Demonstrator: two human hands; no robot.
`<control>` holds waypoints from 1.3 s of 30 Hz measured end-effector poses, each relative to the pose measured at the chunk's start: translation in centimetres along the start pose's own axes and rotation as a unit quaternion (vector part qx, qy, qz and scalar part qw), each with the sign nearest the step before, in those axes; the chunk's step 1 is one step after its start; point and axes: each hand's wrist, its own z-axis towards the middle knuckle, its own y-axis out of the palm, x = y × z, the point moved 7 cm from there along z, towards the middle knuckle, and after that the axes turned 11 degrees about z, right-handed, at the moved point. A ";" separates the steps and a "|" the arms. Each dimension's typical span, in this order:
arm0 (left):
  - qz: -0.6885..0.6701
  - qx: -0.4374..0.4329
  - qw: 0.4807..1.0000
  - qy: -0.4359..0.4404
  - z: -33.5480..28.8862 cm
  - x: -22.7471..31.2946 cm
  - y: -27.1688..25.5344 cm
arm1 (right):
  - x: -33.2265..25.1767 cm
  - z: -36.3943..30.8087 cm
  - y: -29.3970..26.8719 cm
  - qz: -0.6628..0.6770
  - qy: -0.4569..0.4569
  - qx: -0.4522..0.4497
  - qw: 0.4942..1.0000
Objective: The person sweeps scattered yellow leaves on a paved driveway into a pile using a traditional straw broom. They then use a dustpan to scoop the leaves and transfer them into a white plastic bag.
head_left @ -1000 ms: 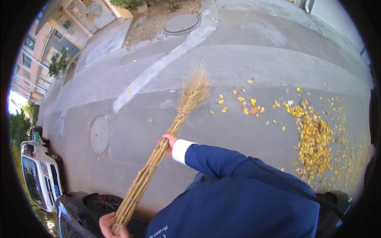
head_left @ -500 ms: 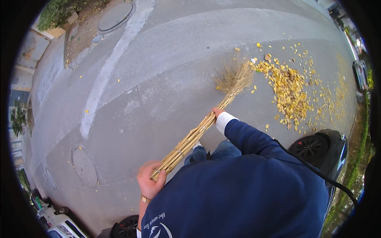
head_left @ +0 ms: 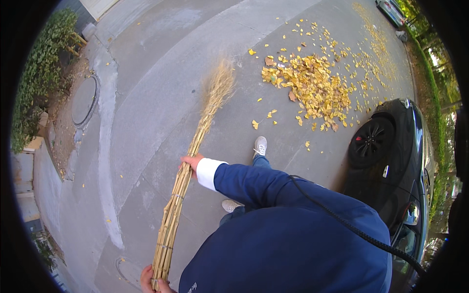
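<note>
A long twig broom (head_left: 172, 210), its bundled stalks tied with bands, slants across my front. Its bushy tip (head_left: 218, 85) points up and away, blurred by motion, left of the leaf pile. Around the middle of the stalks my right hand (head_left: 193, 163) is closed, below a white cuff. My left hand (head_left: 155, 281) grips the butt end at the lower edge, only partly in view. To the right of the tip lies a pile of yellow leaves (head_left: 317, 88) on the grey pavement, with loose leaves scattered about it.
A black car (head_left: 391, 171) stands close on my right. My shoes (head_left: 260, 146) are on the pavement. A black cable (head_left: 351, 228) runs over my right shoulder. At the far left are bushes (head_left: 41, 73) and a round manhole cover (head_left: 85, 101). Another car (head_left: 391, 12) is at the far right.
The broom has swung left, away from the leaf pile, and stands steeper. Both hands have moved left with it, still gripping. My view has turned and more of the black car shows.
</note>
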 end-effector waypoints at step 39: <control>-0.172 -0.405 0.882 0.167 52.0 49.3 60.9 | -81.3 15.1 -10.4 0.084 -0.260 0.322 0.907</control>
